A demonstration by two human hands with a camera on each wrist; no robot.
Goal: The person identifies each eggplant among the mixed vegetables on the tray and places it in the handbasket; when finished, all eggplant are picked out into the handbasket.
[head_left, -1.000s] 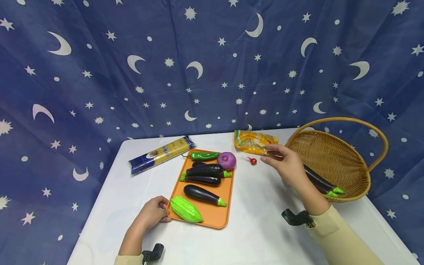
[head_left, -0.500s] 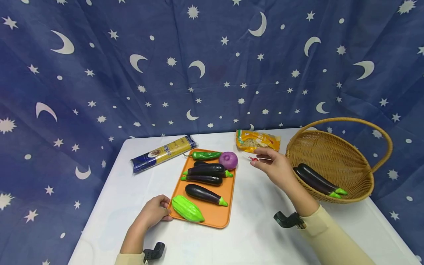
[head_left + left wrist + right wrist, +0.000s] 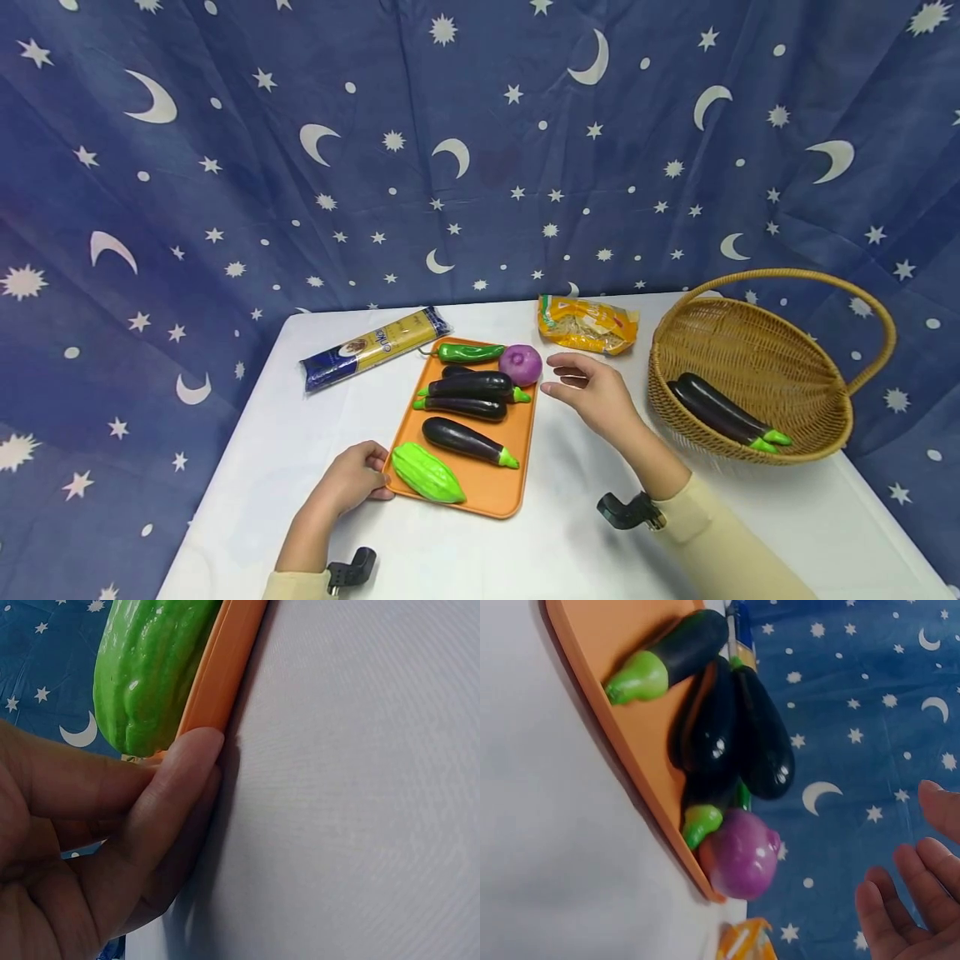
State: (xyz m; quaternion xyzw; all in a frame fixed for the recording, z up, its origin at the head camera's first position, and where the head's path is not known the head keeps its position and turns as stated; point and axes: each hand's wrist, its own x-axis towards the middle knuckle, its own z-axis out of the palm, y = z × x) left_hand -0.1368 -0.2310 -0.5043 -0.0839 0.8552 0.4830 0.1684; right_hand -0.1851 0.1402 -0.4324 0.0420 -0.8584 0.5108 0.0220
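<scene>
An orange tray (image 3: pixel 487 483) bears several dark eggplants (image 3: pixel 461 437), a purple onion (image 3: pixel 521 365), a green chili pepper (image 3: pixel 470 352) and a bright green ridged gourd (image 3: pixel 427 472). My left hand (image 3: pixel 352 479) pinches the tray's near-left corner between thumb and fingers; the left wrist view shows this close up, beside the gourd (image 3: pixel 154 675). Just right of the onion hovers my right hand (image 3: pixel 596 396), its fingers loosely bent and spread with nothing between them. In the right wrist view that hand (image 3: pixel 915 892) stands apart from the onion (image 3: pixel 742 855).
A wicker basket (image 3: pixel 750 333) with a tall handle stands at the right, holding two eggplants (image 3: pixel 723 412). At the back lie an orange food bag (image 3: pixel 588 325) and a blue-and-yellow spaghetti pack (image 3: pixel 375 346). A star-patterned blue curtain (image 3: pixel 480 167) hangs behind the white table (image 3: pixel 600 517).
My right hand has moved left from beside the basket and food bag towards the onion. The small red item seen earlier is out of sight now. My left hand stays at the tray corner.
</scene>
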